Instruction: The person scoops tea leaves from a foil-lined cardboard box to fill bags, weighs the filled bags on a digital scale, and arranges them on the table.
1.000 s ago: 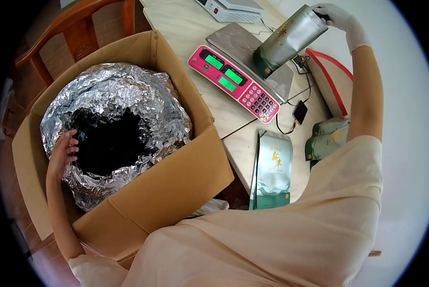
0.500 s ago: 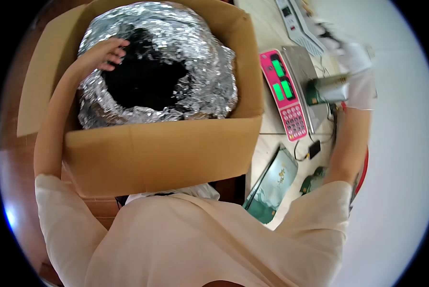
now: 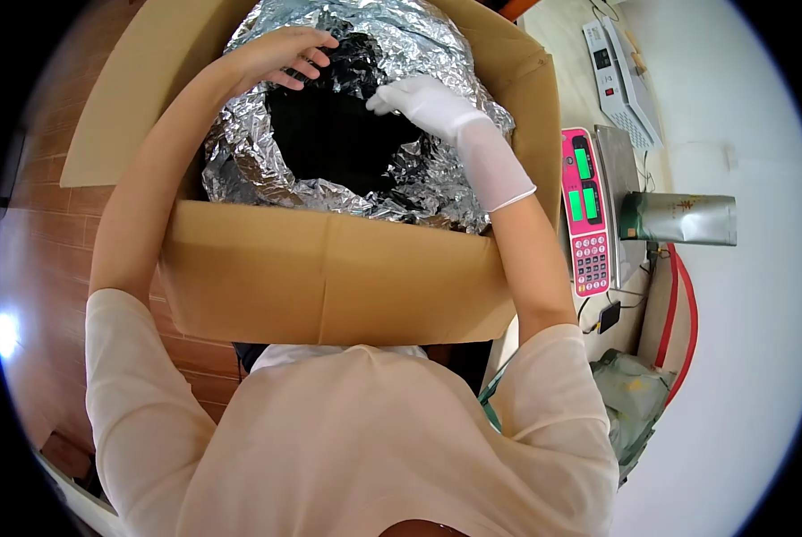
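The white-gloved right hand (image 3: 426, 106) has come away from the silver and green foil pouch (image 3: 687, 219) and now hangs over the dark opening (image 3: 329, 148) in the crumpled silver foil lining (image 3: 428, 45). Its fingers are bent and bunched together; whether they pinch anything, I cannot tell. Opposite it, the bare left hand (image 3: 280, 58) is over the foil's other side, fingers loosely spread with nothing seen between them (whether it touches the foil is unclear).

So both hands are now at the opening, and the pouch is left unheld. It appears to stand with its green end on the steel plate of the pink-fronted digital scale (image 3: 587, 215), well off to the right of the gloved grip. Below both hands is the near wall of the brown cardboard box (image 3: 329, 277) around the foil. Crumpled green pouches (image 3: 634, 394) lie farther from the grip, nearer the body than the scale.
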Available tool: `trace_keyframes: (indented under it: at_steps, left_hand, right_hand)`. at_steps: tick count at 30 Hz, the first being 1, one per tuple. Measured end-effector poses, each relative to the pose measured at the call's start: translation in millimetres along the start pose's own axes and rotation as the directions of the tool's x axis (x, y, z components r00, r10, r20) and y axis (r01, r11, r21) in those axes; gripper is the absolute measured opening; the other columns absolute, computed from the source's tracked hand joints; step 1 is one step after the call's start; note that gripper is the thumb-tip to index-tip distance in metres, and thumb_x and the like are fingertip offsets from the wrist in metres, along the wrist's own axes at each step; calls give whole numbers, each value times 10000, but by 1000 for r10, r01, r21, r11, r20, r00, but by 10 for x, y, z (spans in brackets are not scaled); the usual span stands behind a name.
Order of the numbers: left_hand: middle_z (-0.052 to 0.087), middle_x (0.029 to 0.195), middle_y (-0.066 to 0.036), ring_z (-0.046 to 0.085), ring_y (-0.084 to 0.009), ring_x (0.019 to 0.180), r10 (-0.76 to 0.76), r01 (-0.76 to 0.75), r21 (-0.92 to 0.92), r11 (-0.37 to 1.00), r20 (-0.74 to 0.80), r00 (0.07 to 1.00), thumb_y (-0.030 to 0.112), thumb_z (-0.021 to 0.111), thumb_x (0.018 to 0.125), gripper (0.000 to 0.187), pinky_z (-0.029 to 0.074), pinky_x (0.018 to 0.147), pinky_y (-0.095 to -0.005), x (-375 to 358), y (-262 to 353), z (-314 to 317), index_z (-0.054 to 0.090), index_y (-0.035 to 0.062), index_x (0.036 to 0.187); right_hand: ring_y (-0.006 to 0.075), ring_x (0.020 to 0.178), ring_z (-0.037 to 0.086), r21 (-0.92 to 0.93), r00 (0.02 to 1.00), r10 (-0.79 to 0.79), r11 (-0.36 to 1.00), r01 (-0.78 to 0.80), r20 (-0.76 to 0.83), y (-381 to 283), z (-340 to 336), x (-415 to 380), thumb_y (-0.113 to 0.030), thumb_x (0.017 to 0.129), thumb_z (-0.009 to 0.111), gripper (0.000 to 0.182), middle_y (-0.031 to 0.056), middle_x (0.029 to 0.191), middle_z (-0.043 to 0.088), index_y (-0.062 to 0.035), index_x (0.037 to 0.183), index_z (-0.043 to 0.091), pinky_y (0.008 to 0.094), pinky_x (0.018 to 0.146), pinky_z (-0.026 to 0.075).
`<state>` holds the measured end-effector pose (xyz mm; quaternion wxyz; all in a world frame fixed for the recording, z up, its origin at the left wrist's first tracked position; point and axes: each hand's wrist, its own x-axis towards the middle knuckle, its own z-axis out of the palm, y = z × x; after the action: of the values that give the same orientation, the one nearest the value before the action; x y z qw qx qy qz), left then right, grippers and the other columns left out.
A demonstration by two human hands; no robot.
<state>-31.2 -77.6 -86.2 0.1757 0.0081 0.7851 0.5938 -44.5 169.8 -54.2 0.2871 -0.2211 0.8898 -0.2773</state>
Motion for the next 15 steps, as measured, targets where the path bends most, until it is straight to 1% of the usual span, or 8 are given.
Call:
trace_keyframes:
  at_steps: [3, 4, 6, 8, 10, 12, 14, 15]
  left_hand:
    - [521, 918, 35, 528, -80, 842, 32, -30, 46, 999, -33, 999, 497, 441, 909, 464, 452, 730, -246, -43, 68, 42, 541, 170, 1222]
    - [522, 924, 40, 525, -76, 842, 25, -24, 13, 1000, -14, 1000, 501, 446, 904, 466, 447, 727, -248, -51, 95, 37, 545, 172, 1219]
    - [520, 926, 47, 517, -67, 832, 8, -8, 22, 1000, -7, 1000, 498, 446, 904, 460, 438, 712, -245, -23, 97, 12, 546, 178, 1219]
    - [518, 929, 54, 507, -53, 820, -17, 17, 0, 1000, 0, 1000, 501, 448, 904, 459, 430, 693, -239, -29, 127, 16, 545, 183, 1221]
    - [518, 915, 61, 501, -40, 807, -43, 43, -6, 999, 3, 999, 494, 448, 912, 446, 424, 674, -226, -77, 210, 45, 539, 191, 1226]
    - [518, 890, 70, 504, -31, 777, -42, 42, -21, 999, 4, 999, 489, 449, 917, 442, 423, 649, -213, -43, 192, 56, 538, 184, 1225]
    - [522, 888, 53, 506, -35, 766, -28, 29, -22, 999, 5, 1000, 474, 442, 927, 437, 441, 654, -219, -59, 222, 92, 553, 152, 1201]
    - [526, 880, 52, 509, -35, 760, -16, 16, -13, 1000, 15, 1000, 468, 444, 929, 433, 443, 645, -219, -70, 230, 114, 553, 148, 1199]
  right_hand:
    - [158, 670, 595, 212, 989, 143, 968, -131, -40, -16, 22, -29, -340, 855, 519, 300, 45, 532, 608, -111, 879, 711, 305, 799, 460]
    - [199, 732, 622, -131, 990, 79, 987, -94, -117, -64, 13, -45, -354, 833, 552, 274, 73, 680, 664, -147, 911, 712, 287, 771, 474]
    - [243, 809, 639, -470, 894, -299, 875, 117, -333, 216, 281, 13, -395, 827, 547, 287, 79, 800, 679, -173, 900, 714, 348, 851, 452]
    - [272, 878, 639, -468, 955, -195, 881, 71, -222, 189, 359, -38, -427, 836, 519, 314, 79, 892, 676, -183, 864, 715, 449, 932, 392]
    - [270, 884, 635, -411, 997, -12, 911, -18, -72, -39, 227, -95, -438, 844, 498, 329, 63, 839, 681, -192, 823, 715, 530, 981, 313]
    - [280, 867, 638, -409, 990, -58, 913, 1, -128, -155, 129, -143, -448, 840, 498, 339, 79, 801, 679, -189, 809, 716, 481, 926, 392]
    - [291, 832, 639, -465, 882, -179, 884, -51, -436, -166, 139, -179, -456, 833, 501, 353, 97, 772, 673, -173, 817, 713, 428, 823, 467]
    - [307, 814, 636, -420, 866, -182, 907, -35, -466, -227, 67, -308, -456, 827, 509, 379, 132, 821, 668, -136, 897, 698, 402, 741, 496]
